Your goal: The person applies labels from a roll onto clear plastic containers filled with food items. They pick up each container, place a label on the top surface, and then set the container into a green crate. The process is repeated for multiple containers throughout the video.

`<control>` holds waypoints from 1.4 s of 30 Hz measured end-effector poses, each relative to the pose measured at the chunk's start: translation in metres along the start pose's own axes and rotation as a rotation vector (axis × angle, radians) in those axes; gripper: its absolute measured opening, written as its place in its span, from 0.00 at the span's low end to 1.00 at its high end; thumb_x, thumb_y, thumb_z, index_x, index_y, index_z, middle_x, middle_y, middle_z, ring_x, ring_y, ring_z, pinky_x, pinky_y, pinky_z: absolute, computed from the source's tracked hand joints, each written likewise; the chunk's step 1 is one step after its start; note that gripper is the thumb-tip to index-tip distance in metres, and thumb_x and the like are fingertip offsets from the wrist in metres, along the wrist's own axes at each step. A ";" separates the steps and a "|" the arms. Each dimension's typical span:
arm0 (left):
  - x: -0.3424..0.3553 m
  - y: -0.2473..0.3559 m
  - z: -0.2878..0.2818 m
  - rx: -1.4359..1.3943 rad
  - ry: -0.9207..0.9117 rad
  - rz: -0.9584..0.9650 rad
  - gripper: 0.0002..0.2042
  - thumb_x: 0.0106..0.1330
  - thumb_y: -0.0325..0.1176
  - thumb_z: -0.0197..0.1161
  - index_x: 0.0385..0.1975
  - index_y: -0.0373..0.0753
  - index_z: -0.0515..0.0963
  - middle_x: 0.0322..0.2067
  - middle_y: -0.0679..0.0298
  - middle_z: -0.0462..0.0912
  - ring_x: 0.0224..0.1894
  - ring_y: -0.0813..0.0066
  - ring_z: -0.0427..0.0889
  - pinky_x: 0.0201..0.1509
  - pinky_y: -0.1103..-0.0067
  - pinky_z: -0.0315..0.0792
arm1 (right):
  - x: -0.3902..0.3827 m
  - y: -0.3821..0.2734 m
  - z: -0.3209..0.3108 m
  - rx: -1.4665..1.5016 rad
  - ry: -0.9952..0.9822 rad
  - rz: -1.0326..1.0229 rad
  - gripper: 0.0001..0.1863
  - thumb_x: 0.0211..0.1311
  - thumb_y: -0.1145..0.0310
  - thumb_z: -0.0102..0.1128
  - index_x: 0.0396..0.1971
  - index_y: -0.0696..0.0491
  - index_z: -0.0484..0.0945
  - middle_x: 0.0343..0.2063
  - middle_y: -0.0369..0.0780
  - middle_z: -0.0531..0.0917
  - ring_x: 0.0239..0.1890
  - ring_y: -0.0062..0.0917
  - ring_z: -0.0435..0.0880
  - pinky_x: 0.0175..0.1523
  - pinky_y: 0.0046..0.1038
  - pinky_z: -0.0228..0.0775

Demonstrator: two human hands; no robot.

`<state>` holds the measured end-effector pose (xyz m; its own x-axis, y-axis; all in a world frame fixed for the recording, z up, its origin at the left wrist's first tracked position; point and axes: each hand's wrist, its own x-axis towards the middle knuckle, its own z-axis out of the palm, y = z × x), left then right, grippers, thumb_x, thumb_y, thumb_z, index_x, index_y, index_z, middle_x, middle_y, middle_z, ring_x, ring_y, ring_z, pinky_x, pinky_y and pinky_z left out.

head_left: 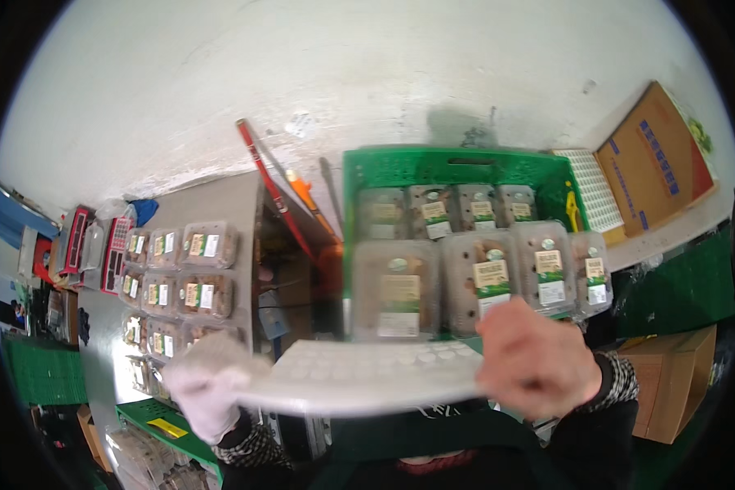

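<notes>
A white sheet patterned with rows of pale round marks is held level in front of my body, slightly blurred by motion. My left hand, in a white glove, is closed on its left end. Bare, my right hand grips the right end. Just beyond the sheet, a green plastic crate holds clear plastic boxes of brown contents with labels. They lie in two rows, the nearer row higher and tilted at the crate's near side. The sheet hides the crate's front edge.
More labelled clear boxes stand in rows on a grey table at left, near red scales. A red pole leans against the wall. At right are another white patterned sheet, flat cardboard and a cardboard box.
</notes>
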<state>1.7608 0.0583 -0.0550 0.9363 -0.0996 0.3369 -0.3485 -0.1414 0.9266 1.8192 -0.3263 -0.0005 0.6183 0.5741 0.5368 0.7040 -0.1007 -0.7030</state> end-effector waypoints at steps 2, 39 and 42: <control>-0.026 0.016 -0.010 0.134 0.060 -0.097 0.08 0.60 0.27 0.64 0.36 0.31 0.81 0.32 0.58 0.83 0.32 0.73 0.81 0.35 0.81 0.72 | -0.017 -0.026 -0.024 0.037 0.000 -0.220 0.09 0.47 0.76 0.70 0.27 0.55 0.77 0.27 0.42 0.77 0.28 0.31 0.78 0.36 0.35 0.74; 0.173 -0.046 0.257 0.671 -0.487 -0.126 0.16 0.56 0.42 0.70 0.31 0.36 0.75 0.25 0.53 0.80 0.27 0.54 0.81 0.31 0.70 0.75 | -0.091 0.160 -0.176 -0.539 -0.234 0.659 0.23 0.66 0.52 0.54 0.27 0.60 0.67 0.20 0.52 0.76 0.27 0.50 0.77 0.30 0.41 0.68; 0.212 -0.003 0.246 0.646 -0.362 -0.211 0.16 0.58 0.44 0.69 0.28 0.36 0.75 0.23 0.57 0.80 0.23 0.65 0.80 0.28 0.74 0.74 | -0.044 0.145 -0.209 -0.602 -0.109 0.541 0.23 0.66 0.52 0.53 0.27 0.59 0.67 0.20 0.51 0.77 0.26 0.48 0.78 0.29 0.39 0.69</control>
<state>1.9493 -0.2044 -0.0276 0.9515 -0.3073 -0.0152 -0.2253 -0.7294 0.6460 1.9669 -0.5365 -0.0288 0.9109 0.3934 0.1247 0.4040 -0.7880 -0.4645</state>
